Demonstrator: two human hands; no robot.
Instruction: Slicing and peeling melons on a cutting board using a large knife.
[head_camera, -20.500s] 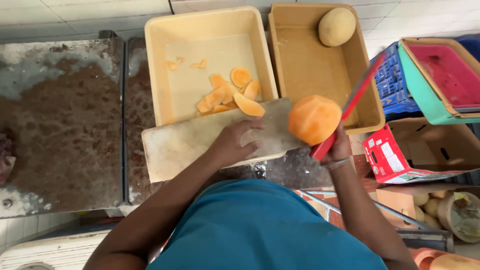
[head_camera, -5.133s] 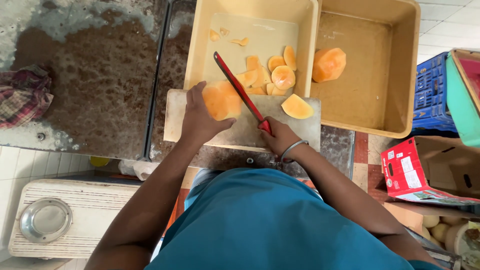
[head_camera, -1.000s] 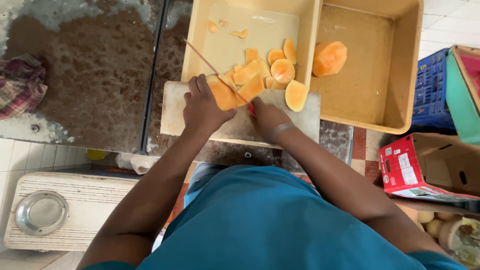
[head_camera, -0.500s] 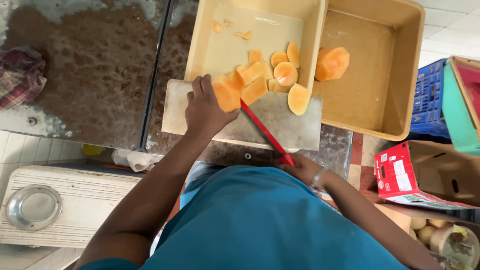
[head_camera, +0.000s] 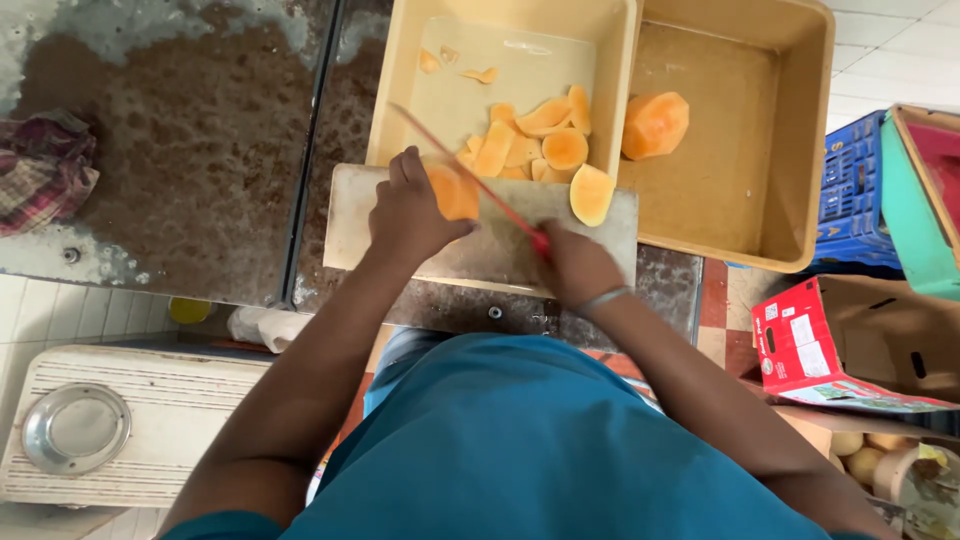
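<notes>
The left hand (head_camera: 408, 210) presses a chunk of peeled orange fruit (head_camera: 453, 192) onto the pale rectangular cutting board (head_camera: 490, 255), fingers curled over its top near the board's far edge. The right hand (head_camera: 572, 265) grips the red handle of a long thin knife (head_camera: 468, 173), fingers closed around it. Half a second ago the knife was drawn back toward the board's near right corner; now its blade lies diagonally across the chunk, tip reaching over the cream plastic tub (head_camera: 505, 70), so another slice appears to be under way. Cut orange slices (head_camera: 540, 140) pile at that tub's near edge, and one half-round piece (head_camera: 590, 192) rests on the board's far right corner. A larger peeled piece (head_camera: 655, 124) sits in the tan tub (head_camera: 790, 130) beside it.
</notes>
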